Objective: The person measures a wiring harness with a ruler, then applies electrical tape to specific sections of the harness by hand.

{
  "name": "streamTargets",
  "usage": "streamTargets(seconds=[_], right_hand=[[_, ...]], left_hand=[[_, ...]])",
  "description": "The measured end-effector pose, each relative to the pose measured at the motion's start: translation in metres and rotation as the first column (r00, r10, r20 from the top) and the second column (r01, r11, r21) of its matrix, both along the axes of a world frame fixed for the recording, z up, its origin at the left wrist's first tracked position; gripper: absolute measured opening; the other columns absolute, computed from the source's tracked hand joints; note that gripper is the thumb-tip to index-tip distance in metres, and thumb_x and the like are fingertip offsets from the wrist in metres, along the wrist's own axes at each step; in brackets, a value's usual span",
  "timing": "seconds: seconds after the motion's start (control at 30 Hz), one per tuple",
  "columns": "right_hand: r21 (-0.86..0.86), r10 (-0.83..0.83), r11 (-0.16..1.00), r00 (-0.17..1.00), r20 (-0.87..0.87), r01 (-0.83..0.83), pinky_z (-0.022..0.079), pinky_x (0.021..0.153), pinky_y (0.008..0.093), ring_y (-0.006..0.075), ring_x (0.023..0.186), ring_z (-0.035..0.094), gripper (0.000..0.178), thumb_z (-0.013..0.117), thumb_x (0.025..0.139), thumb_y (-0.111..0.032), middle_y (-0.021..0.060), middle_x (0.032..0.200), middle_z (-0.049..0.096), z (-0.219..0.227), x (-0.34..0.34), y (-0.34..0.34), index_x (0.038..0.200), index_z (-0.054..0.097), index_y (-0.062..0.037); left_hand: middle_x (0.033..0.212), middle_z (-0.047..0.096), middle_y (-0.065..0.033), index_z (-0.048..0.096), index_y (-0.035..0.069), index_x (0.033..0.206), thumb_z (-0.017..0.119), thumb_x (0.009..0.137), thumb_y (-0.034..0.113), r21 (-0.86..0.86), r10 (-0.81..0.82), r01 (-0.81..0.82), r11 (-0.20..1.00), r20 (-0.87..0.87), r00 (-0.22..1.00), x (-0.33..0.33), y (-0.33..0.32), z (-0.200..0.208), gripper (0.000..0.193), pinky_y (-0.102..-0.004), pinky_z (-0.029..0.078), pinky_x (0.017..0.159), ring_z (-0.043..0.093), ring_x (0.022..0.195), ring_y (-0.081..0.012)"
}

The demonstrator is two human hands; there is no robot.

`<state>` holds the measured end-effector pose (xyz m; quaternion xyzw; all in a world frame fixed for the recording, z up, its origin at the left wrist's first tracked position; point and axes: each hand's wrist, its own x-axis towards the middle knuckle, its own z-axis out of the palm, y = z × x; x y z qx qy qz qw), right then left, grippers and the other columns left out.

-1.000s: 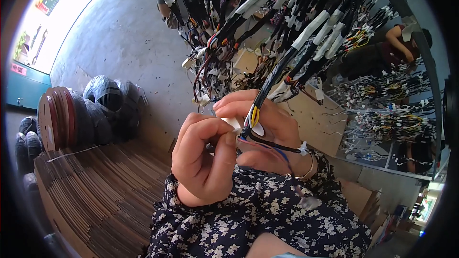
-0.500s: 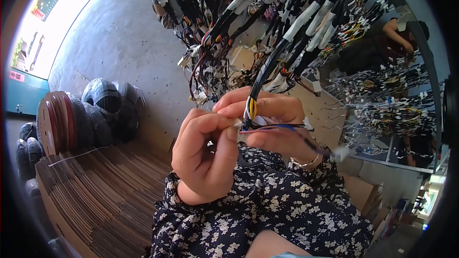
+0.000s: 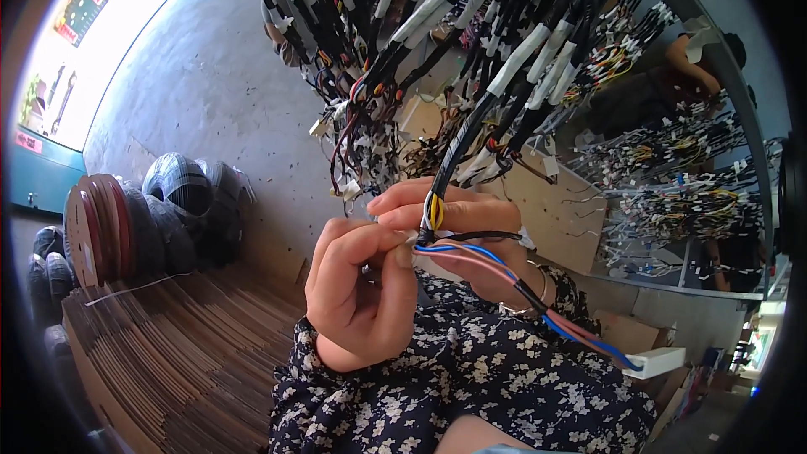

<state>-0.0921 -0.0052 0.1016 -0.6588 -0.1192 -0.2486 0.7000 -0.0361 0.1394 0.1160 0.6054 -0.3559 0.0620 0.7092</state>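
A wire harness [image 3: 455, 148] with a black wrapped trunk hangs down between my hands. Yellow, white and black wires show at its lower end. My right hand [image 3: 481, 217] is closed around this end, its fingers passing behind the trunk. My left hand [image 3: 357, 298] pinches a small whitish strip [image 3: 410, 238] against the wires; its kind is mostly hidden by the fingertips. From the pinch point, a branch of pink and blue wires [image 3: 498, 266] runs down to the right across my right hand. A white plug connector [image 3: 657, 362] ends that branch, over my flowered clothing.
Many hanging wire harnesses [image 3: 504, 59] crowd the space ahead. Flat cardboard [image 3: 176, 345] is stacked at lower left, with reddish-brown reels [image 3: 94, 231] and black coils [image 3: 178, 185] behind it. A rack of harnesses [image 3: 689, 206] and another person's arm [image 3: 696, 67] are at right.
The pink and blue branch, blurred before, has swung down and out to the right, so its white connector hangs lower. Both hands keep their hold, slightly lower in view.
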Motion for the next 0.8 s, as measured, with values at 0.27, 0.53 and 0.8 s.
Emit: streamTargets(seconds=[0.27,0.53,0.8], right_hand=[[0.161,0.018,0.987,0.991,-0.131,0.003,0.046,0.102,0.0406,0.0292,0.119,0.059,0.045,0.065,0.096,-0.031,0.0234,0.127,0.06,-0.012,-0.021,0.014,0.119,0.063,0.0069],[-0.044,-0.188,0.982,0.971,-0.146,0.184,0.048,0.09,0.0276,0.0147,0.107,0.061,0.022,0.067,0.095,-0.007,0.0078,0.112,0.062,-0.011,-0.029,0.022,0.114,0.062,0.0012],[0.093,-0.082,0.991,0.99,-0.114,0.092,0.042,0.104,0.0265,0.014,0.121,0.056,0.025,0.056,0.103,-0.011,0.0074,0.121,0.06,-0.033,-0.027,0.017,0.125,0.054,0.0004]], left_hand=[[0.086,0.061,-0.0112,0.063,-0.007,0.098,0.064,0.084,-0.011,0.128,0.017,-0.025,0.991,0.062,0.998,-0.006,0.006,0.002,0.015,-0.0213,0.044,0.056,0.057,0.065,-0.0098],[0.084,0.06,-0.0116,0.063,-0.005,0.094,0.059,0.084,-0.01,0.164,0.022,-0.046,0.985,0.143,0.99,-0.01,-0.005,-0.003,0.012,-0.0245,0.043,0.058,0.055,0.065,-0.016],[0.087,0.052,-0.0048,0.057,-0.005,0.096,0.054,0.093,-0.009,0.249,-0.029,-0.001,0.969,0.115,0.993,-0.011,-0.01,-0.011,0.006,-0.0201,0.041,0.062,0.053,0.073,-0.0089]])
